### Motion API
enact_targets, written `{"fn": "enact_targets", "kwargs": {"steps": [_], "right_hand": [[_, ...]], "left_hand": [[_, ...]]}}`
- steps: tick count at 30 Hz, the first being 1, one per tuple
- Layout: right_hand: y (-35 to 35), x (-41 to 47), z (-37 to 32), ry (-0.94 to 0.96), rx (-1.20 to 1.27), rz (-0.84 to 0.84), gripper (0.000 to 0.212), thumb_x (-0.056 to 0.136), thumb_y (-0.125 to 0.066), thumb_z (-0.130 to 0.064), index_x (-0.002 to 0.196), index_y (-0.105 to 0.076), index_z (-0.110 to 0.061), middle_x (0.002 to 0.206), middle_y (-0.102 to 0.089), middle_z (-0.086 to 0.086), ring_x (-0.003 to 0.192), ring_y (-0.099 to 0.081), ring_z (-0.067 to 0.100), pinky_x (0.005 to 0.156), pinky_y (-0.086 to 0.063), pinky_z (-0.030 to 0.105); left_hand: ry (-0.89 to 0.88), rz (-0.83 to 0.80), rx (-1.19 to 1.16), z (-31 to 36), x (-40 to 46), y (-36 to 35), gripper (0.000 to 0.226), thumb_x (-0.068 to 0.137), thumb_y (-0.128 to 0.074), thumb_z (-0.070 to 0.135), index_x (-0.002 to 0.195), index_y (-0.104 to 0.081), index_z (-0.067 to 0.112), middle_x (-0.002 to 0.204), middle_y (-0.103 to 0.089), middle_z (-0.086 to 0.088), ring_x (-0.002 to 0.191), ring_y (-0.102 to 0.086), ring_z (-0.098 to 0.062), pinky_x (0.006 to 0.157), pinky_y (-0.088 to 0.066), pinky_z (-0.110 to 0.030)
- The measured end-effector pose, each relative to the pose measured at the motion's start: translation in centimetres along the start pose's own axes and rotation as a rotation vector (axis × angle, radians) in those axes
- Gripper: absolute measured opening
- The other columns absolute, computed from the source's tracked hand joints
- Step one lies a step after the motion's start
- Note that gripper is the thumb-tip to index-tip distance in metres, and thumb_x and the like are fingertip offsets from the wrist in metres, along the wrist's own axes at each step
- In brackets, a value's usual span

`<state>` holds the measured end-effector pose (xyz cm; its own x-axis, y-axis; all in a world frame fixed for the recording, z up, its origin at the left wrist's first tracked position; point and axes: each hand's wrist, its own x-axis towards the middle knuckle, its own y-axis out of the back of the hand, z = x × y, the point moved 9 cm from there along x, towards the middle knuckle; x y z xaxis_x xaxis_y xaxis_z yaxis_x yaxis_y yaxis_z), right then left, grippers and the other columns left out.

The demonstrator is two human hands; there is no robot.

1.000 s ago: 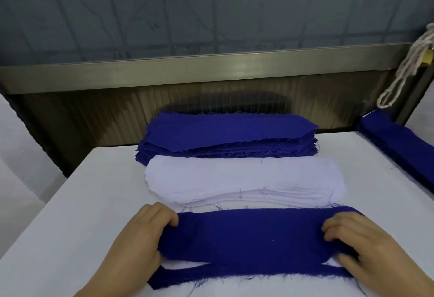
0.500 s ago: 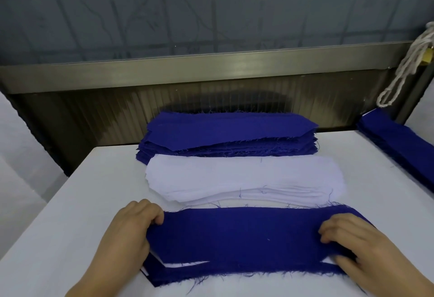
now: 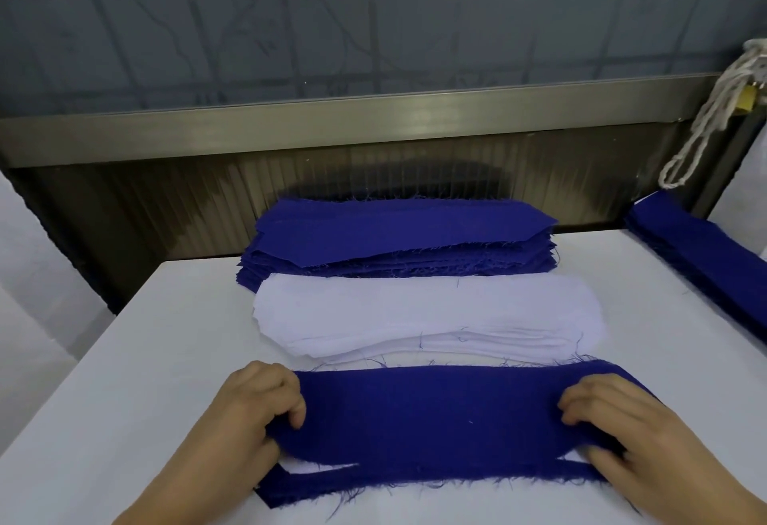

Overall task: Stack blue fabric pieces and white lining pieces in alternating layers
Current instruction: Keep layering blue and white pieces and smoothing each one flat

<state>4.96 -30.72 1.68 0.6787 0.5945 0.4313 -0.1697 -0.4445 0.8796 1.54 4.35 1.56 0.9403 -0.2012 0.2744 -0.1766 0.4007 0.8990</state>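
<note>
Nearest the table's (image 3: 124, 379) front edge, the person held a blue fabric piece (image 3: 431, 412) by its ends — left hand (image 3: 253, 412) curled around the left end, right hand (image 3: 614, 421) pinching the right end. It sat on the working stack (image 3: 373, 487), where a blue edge and a sliver of white showed below. To do this well: pull it taut, square its edges to the layer beneath, then flatten — the frayed threads would likely snag. Count: one white lining pile (image 3: 427, 313), one blue pile (image 3: 398, 234) behind it, one more blue stack (image 3: 705, 259) at the right edge. Pieces per pile too many to tell.
</note>
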Motion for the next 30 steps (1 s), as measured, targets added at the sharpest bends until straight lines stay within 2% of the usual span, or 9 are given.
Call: {"fn": "enact_targets", "kwargs": {"steps": [3,11,13,16,20,22,24,27,30], "right_hand": [[-0.1,-0.3,0.4,-0.022,0.010,-0.009,0.036,0.051,-0.079,-0.002,0.082,-0.072,-0.019,0.098,-0.065,-0.014,0.098,-0.053,0.002,0.090,-0.040,0.015],[0.0,0.0,-0.2,0.024,0.003,0.014,0.029,0.053,-0.069,-0.005,0.078,-0.072,-0.019,0.094,-0.066,-0.014,0.097,-0.052,0.001,0.090,-0.040,0.015],[0.0,-0.1,-0.2,0.021,0.010,0.014,0.024,0.058,-0.067,-0.007,0.078,-0.073,-0.020,0.095,-0.066,-0.015,0.097,-0.052,0.001,0.090,-0.040,0.016],[-0.1,-0.1,-0.3,0.014,0.034,0.006,0.019,0.071,-0.055,-0.018,0.079,-0.072,-0.022,0.097,-0.064,-0.017,0.098,-0.052,0.001,0.087,-0.042,0.017],[-0.1,-0.2,-0.4,-0.013,0.067,-0.020,0.014,0.079,-0.059,-0.033,0.083,-0.071,-0.026,0.101,-0.060,-0.023,0.097,-0.055,-0.002,0.083,-0.044,0.018],[-0.1,-0.4,-0.5,-0.012,0.076,-0.044,0.021,0.084,-0.058,-0.046,0.087,-0.070,-0.030,0.104,-0.059,-0.024,0.099,-0.056,-0.003,0.085,-0.043,0.017],[0.0,-0.4,-0.8,0.002,0.075,-0.048,0.029,0.090,-0.051,-0.053,0.092,-0.071,-0.031,0.107,-0.059,-0.023,0.101,-0.056,-0.003,0.087,-0.042,0.015],[0.0,-0.1,-1.4,0.018,0.067,-0.034,0.037,0.097,-0.041,-0.049,0.097,-0.072,-0.028,0.108,-0.060,-0.022,0.101,-0.056,-0.003,0.087,-0.042,0.017],[-0.3,0.3,-1.6,-0.010,0.033,-0.017,0.040,0.098,-0.038,-0.045,0.096,-0.074,-0.026,0.105,-0.063,-0.018,0.098,-0.055,-0.003,0.086,-0.043,0.018]], "left_hand": [[0.016,-0.018,-0.058,-0.1,-0.1,0.0,0.051,0.042,-0.058,-0.016,0.063,-0.057,0.031,0.080,-0.057,0.020,0.086,-0.045,-0.001,0.074,-0.037,-0.016],[0.036,-0.045,-0.084,-0.3,-0.1,0.0,0.039,0.045,-0.053,-0.003,0.064,-0.053,0.031,0.077,-0.055,0.019,0.084,-0.045,-0.005,0.072,-0.038,-0.022],[0.038,-0.061,-0.082,-0.3,-0.2,-0.2,0.036,0.049,-0.053,-0.001,0.064,-0.053,0.032,0.078,-0.055,0.019,0.084,-0.046,-0.005,0.073,-0.038,-0.021],[0.039,-0.101,-0.069,-0.2,-0.3,-0.5,0.031,0.058,-0.055,0.002,0.064,-0.055,0.032,0.079,-0.055,0.020,0.084,-0.046,-0.004,0.073,-0.038,-0.019],[-0.021,-0.130,-0.057,1.1,-0.5,-0.3,0.006,0.068,-0.060,0.032,0.071,-0.057,0.036,0.083,-0.055,0.022,0.084,-0.049,-0.002,0.077,-0.038,-0.018],[-0.027,-0.147,-0.095,1.6,-0.5,-0.5,0.014,0.076,-0.059,0.052,0.074,-0.058,0.038,0.086,-0.057,0.021,0.087,-0.051,-0.003,0.080,-0.039,-0.019],[-0.009,-0.133,-0.134,1.8,-0.3,-0.8,0.023,0.080,-0.053,0.061,0.075,-0.058,0.039,0.089,-0.057,0.021,0.089,-0.053,-0.005,0.079,-0.041,-0.021],[-0.007,-0.104,-0.130,2.4,0.0,-1.4,0.022,0.082,-0.047,0.060,0.090,-0.061,0.044,0.107,-0.051,0.030,0.105,-0.049,0.000,0.088,-0.039,-0.017],[-0.010,-0.168,-0.085,2.6,0.0,-2.9,0.039,0.082,-0.045,0.063,0.120,-0.051,0.051,0.127,-0.030,0.045,0.126,-0.024,0.016,0.105,-0.016,-0.005]]}}
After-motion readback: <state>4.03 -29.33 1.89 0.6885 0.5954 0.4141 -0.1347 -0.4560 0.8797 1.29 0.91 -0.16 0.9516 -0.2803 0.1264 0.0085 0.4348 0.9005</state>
